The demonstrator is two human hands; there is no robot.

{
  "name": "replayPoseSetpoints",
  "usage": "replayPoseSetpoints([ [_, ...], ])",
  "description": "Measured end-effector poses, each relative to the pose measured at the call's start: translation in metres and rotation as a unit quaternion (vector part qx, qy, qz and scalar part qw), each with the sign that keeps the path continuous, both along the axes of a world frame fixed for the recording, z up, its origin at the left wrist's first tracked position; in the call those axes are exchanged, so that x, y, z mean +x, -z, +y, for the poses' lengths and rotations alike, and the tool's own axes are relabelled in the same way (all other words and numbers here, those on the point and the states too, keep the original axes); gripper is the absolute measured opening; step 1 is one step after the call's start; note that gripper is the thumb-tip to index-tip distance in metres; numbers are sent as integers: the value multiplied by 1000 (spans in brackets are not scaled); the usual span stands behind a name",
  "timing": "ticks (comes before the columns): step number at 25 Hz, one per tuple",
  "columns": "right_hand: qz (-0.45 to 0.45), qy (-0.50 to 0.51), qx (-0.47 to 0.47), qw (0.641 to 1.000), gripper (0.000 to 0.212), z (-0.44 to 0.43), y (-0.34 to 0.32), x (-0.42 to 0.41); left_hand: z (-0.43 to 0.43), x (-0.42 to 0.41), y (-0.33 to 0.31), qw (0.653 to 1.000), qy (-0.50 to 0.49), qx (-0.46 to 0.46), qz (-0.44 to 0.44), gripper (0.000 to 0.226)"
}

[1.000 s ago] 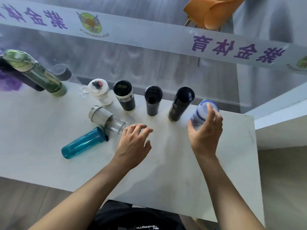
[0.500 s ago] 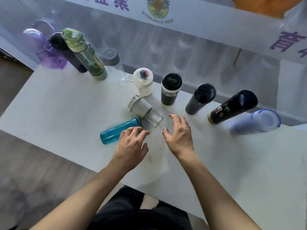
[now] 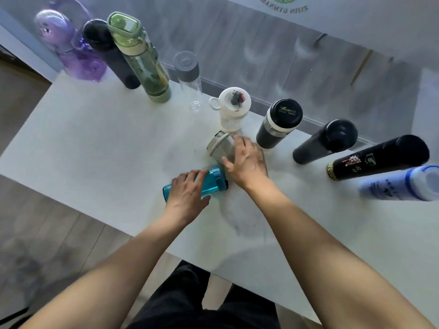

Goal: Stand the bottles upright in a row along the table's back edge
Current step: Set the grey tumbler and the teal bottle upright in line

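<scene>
Two bottles lie on their sides in the middle of the white table [image 3: 95,148]: a teal bottle [image 3: 215,180] and a clear bottle with a grey lid [image 3: 219,148]. My left hand [image 3: 187,193] wraps over the teal bottle. My right hand [image 3: 247,162] closes around the clear bottle's body. Along the back edge several bottles stand upright: purple [image 3: 80,60], dark [image 3: 111,55], green [image 3: 142,62], clear with a grey cap [image 3: 188,74], white [image 3: 234,108], black-capped [image 3: 278,124], two tall black ones [image 3: 325,143] [image 3: 380,157], and a pale blue one [image 3: 401,184].
A glass wall with a printed banner [image 3: 356,17] rises right behind the table's back edge. Wooden floor [image 3: 35,222] shows to the left, below the table's front edge. My dark trousers [image 3: 202,302] are at the bottom.
My right hand left the pale blue bottle standing at the right and came to the clear lying bottle. My left hand moved forward onto the teal bottle. The view swung left.
</scene>
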State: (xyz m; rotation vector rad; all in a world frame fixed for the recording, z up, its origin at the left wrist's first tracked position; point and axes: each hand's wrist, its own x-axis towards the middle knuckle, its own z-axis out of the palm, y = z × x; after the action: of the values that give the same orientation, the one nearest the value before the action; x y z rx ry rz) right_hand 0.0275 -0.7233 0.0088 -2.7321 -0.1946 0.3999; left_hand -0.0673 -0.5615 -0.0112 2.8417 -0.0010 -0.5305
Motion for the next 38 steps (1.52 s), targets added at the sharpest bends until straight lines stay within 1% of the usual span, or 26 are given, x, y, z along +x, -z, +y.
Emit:
replayPoseSetpoints([
  [2, 34, -4, -21, 999, 67, 11, 6, 15, -5, 6, 8, 1000, -2, -1, -2, 70],
  [4, 79, 9, -19, 997, 71, 19, 13, 26, -10, 7, 14, 1000, 7, 8, -5, 74],
  [6, 124, 44, 25, 991, 76, 22, 18, 31, -16, 8, 18, 1000, 16, 6, -9, 77],
  [8, 142, 71, 60, 985, 78, 21, 21, 29, -20, 9, 20, 1000, 24, -3, -14, 74],
  [12, 104, 91, 98, 985, 89, 1, 12, 2, -15, -1, 18, 999, 37, -36, -10, 78],
  [15, 80, 159, 160, 971, 98, -29, -3, -29, -12, -12, 6, 996, 37, -66, -39, 84],
  [18, 55, 227, 191, 954, 97, -60, -16, -60, -17, -17, -12, 992, 36, -101, -72, 87],
  [21, -1, 280, 180, 943, 90, -95, -25, -95, -33, -16, -29, 984, 50, -138, -96, 89],
  [24, -49, 339, 175, 923, 86, -131, -26, -132, -54, -12, -42, 975, 77, -187, -97, 84],
  [29, -109, 421, 152, 887, 89, -182, -22, -183, -101, -9, -50, 957, 116, -247, -94, 78],
  [33, -122, 444, 142, 876, 96, -220, -18, -208, -141, -18, -52, 957, 159, -218, -102, 77],
  [38, -118, 457, 148, 869, 90, -277, -20, -208, -195, -25, -53, 956, 142, -245, -76, 77],
])
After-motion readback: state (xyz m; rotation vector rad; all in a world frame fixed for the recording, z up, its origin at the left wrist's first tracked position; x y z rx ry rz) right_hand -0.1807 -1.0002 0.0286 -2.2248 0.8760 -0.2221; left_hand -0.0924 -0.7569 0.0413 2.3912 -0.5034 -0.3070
